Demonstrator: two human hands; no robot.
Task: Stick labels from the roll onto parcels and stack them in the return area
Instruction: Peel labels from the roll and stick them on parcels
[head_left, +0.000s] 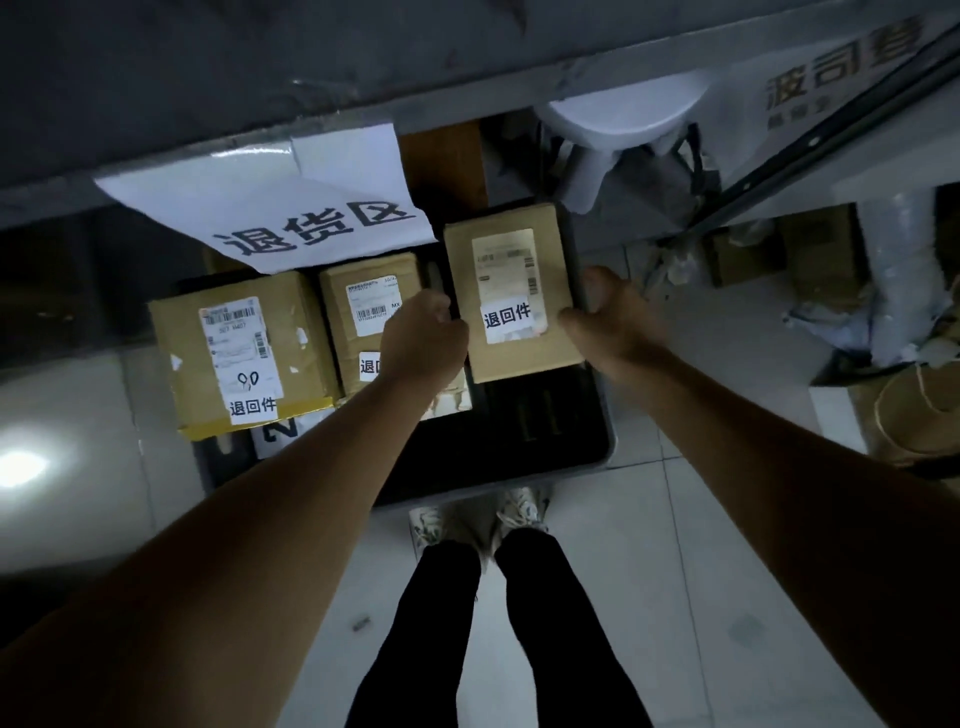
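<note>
While both arms reach down over the dark bin (605, 441), the held parcel (511, 296) sits over the bin's far right corner, its right edge along the bin's right wall and its far edge close to the far rim. Open dark floor of the bin shows between the parcel's near edge and the near rim, and a narrow dark gap separates it from the middle parcel (363, 312) on its left.

The left hand (423, 340) grips the held parcel's left edge with curled fingers; the right hand (610, 317) grips its right edge, thumb on the top face near the near right corner. It is a flat brown carton, top face up, carrying a white shipping label and, over that label's lower part, a white sticker (508, 314) printed 退回件.

The middle parcel and the left parcel (244, 353), both brown cartons with the same kind of sticker, lie side by side toward the bin's left wall. A white paper sign (291, 218) reading 退货区 hangs over the far rim. Beyond the far right corner stands a white stool (618, 119); cardboard and wrapped bundles crowd the floor to the right. The person's shoes (483, 514) touch the near rim.
</note>
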